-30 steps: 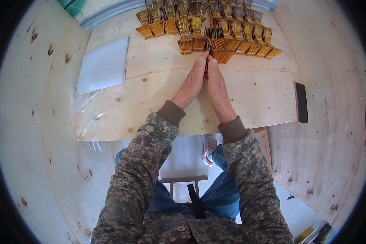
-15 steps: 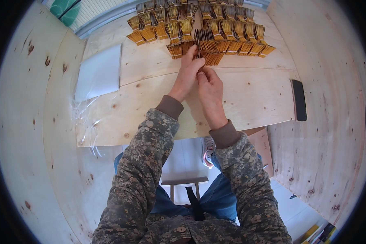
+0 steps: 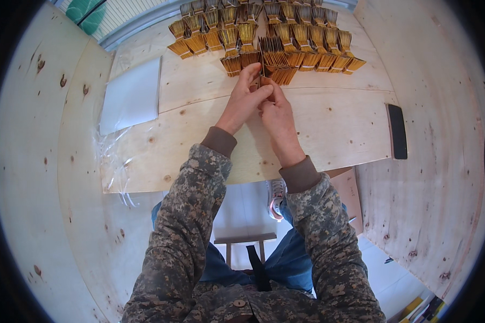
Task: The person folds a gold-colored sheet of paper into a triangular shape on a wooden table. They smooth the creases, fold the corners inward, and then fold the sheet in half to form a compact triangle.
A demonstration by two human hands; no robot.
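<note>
My left hand (image 3: pixel 241 103) has its fingers and thumb closed on a thin gold-brown packet (image 3: pixel 261 69), seen nearly edge-on. My right hand (image 3: pixel 280 119) meets it from the right, its fingertips pinched at the packet's lower end and partly hidden behind the left thumb. Just beyond the fingers stands an unbanded row of the same packets (image 3: pixel 275 58), fanned apart. Banded bundles of packets (image 3: pixel 302 39) flank it on the right, and more bundles (image 3: pixel 230 65) sit to the left.
The bundles fill several rows at the far side of the wooden table (image 3: pixel 199 156). White sheets (image 3: pixel 130 96) lie at the left above crumpled clear plastic film (image 3: pixel 116 159). A black phone-like slab (image 3: pixel 396 132) rests at the right edge. Wooden panels (image 3: pixel 436 134) rise on both sides.
Both hands have shifted slightly, the left one a little down and to the left. The thin packet now shows between the fingers, a little clear of the row.
</note>
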